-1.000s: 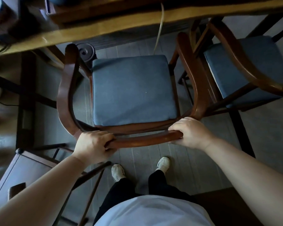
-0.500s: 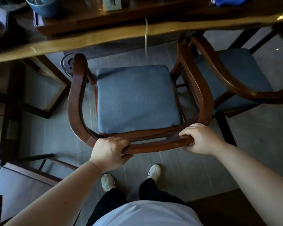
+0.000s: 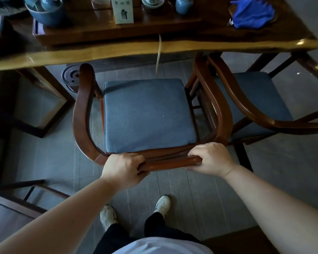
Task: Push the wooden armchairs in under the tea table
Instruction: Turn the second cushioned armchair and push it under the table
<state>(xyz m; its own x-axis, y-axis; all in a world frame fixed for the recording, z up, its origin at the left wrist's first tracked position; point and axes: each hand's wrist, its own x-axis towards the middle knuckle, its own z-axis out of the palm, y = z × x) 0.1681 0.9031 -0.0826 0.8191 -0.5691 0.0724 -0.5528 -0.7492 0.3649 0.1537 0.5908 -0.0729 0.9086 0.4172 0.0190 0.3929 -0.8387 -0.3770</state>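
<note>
Two wooden armchairs side by side, fronts toward table (image 3: 99, 52), near armchair (image 3: 147, 114) back rail gripped by left hand (image 3: 124, 170) and right hand (image 3: 210, 158), fingers curled around it, second armchair (image 3: 255, 107) just right.

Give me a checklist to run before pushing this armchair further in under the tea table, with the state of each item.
1. Both hands on the backrest rail: ok. Left hand and right hand each have a closed grip on the armchair.
2. Seat under the tea table: not ok. The blue cushion lies entirely short of the edge.
3. Armrest height clears the table's underside: cannot tell.
4. Side clearance to the neighbouring armchair: not ok. The armrests look touching or nearly so.
5. Path ahead: not ok. A hanging cord and a round floor object sit in front.
</note>
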